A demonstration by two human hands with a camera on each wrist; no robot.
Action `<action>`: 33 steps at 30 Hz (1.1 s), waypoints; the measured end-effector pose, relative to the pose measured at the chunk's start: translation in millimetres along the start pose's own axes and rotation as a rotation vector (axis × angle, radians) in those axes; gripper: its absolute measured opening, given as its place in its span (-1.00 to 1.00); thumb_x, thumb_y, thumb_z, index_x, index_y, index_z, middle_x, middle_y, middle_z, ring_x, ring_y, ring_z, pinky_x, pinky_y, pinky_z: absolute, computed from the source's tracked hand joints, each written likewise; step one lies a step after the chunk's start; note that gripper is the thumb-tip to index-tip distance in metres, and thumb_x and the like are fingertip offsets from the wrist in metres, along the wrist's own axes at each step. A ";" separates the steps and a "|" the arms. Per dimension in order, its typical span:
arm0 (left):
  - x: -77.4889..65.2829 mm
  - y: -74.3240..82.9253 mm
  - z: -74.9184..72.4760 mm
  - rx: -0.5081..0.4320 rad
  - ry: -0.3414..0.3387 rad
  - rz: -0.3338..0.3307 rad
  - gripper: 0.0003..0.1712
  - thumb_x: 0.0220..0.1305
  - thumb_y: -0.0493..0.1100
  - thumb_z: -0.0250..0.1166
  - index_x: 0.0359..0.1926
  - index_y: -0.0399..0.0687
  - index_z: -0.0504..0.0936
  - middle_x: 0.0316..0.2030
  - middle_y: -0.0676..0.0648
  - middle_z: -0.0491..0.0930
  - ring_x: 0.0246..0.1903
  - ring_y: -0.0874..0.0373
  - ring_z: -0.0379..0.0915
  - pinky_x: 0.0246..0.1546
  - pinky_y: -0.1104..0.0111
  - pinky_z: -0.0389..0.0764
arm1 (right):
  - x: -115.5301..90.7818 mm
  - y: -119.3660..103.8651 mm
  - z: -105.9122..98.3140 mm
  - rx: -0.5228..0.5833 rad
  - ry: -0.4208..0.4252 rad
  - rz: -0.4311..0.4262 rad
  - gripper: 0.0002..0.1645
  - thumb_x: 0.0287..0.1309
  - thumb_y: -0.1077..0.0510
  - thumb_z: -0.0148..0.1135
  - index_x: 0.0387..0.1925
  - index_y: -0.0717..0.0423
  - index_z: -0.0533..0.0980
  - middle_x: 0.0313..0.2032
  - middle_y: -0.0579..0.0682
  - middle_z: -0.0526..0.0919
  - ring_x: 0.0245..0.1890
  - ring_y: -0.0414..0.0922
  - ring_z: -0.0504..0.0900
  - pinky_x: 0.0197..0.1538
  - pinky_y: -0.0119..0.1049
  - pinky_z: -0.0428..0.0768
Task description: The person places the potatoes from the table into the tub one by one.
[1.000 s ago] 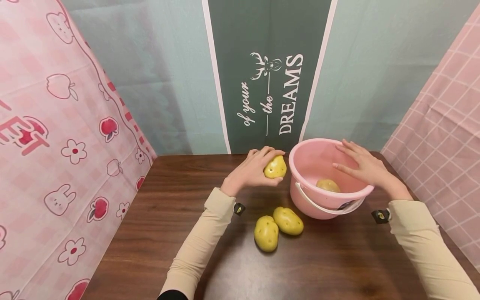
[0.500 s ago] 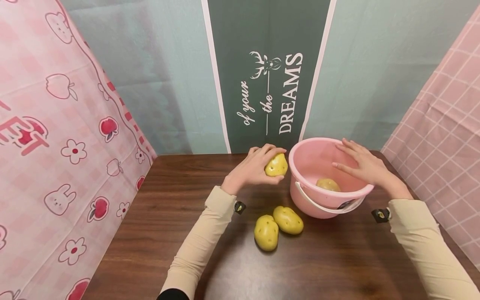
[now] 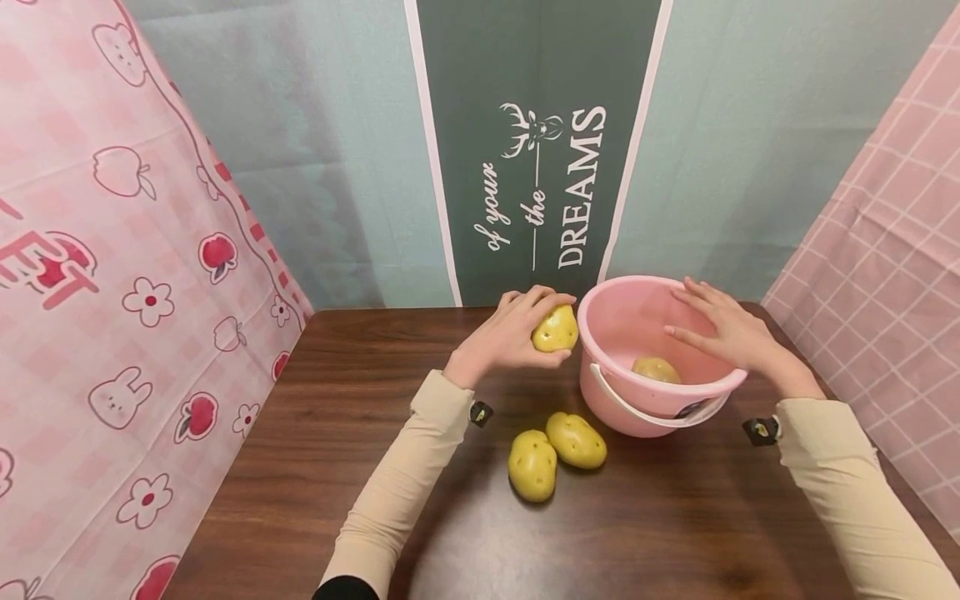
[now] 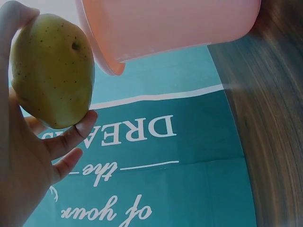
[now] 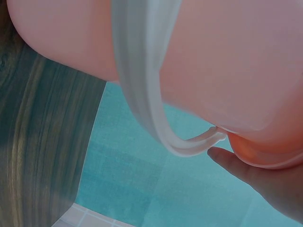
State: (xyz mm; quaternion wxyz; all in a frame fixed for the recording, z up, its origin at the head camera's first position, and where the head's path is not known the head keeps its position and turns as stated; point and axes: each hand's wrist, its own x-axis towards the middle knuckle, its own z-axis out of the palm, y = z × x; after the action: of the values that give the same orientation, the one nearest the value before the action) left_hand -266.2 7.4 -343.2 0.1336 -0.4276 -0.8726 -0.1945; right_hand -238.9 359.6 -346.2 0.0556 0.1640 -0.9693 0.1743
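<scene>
In the head view my left hand (image 3: 513,333) grips a yellow potato (image 3: 556,330) between thumb and fingers, just left of the pink bucket's (image 3: 633,408) rim. The left wrist view shows that potato (image 4: 53,71) close up, beside the bucket. My right hand (image 3: 723,333) rests over the bucket's right rim with its fingers spread and fairly straight. One digit (image 5: 229,163) lies outside the rim near the handle's joint in the right wrist view. Another potato (image 3: 656,370) lies inside the bucket, partly hidden by the front rim. Two more potatoes, one left (image 3: 532,467) and one right (image 3: 577,441), lie on the table.
The dark wooden table (image 3: 337,467) reaches back to a green hanging cloth (image 3: 525,75) with white lettering. Pink patterned cloths hang along the left (image 3: 120,333) and right (image 3: 885,250). The bucket's white handle (image 3: 645,421) hangs down at its front.
My left hand has moved slightly right and up with the potato, closer to the bucket's rim. The right hand, the bucket and the other potatoes look unmoved.
</scene>
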 end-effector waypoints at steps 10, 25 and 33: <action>2.0 1.9 0.4 0.002 0.011 0.020 -0.19 -0.06 0.37 0.17 0.24 0.27 0.29 0.01 0.16 0.30 -0.01 0.39 0.23 0.09 0.31 0.12 | -0.1 0.7 3.0 0.002 -0.002 0.000 -0.14 0.10 -0.19 0.20 0.35 0.05 0.18 0.41 0.14 -0.01 0.40 0.18 -0.09 0.12 0.39 0.05; 9.5 7.2 0.3 0.009 -0.004 0.032 -0.17 -0.06 0.37 0.16 0.26 0.24 0.27 0.04 0.15 0.29 0.01 0.37 0.23 0.10 0.31 0.11 | -0.7 0.7 0.2 0.012 0.001 -0.003 -0.14 0.09 -0.18 0.21 0.36 0.03 0.17 0.41 0.15 -0.01 0.40 0.19 -0.10 0.12 0.39 0.04; 12.9 11.6 -0.8 0.009 -0.022 0.040 -0.18 -0.03 0.38 0.14 0.27 0.24 0.26 0.05 0.12 0.29 0.02 0.36 0.23 0.10 0.29 0.12 | -0.9 0.0 0.6 0.007 0.006 -0.012 -0.14 0.09 -0.17 0.22 0.35 0.03 0.17 0.42 0.14 -0.02 0.40 0.19 -0.10 0.13 0.39 0.03</action>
State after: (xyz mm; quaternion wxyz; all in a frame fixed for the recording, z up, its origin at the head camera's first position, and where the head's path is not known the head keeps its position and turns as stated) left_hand -264.6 22.5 -334.7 0.1299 -0.4464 -0.8662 -0.1834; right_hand -238.2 359.7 -347.0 0.0587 0.1694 -0.9676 0.1779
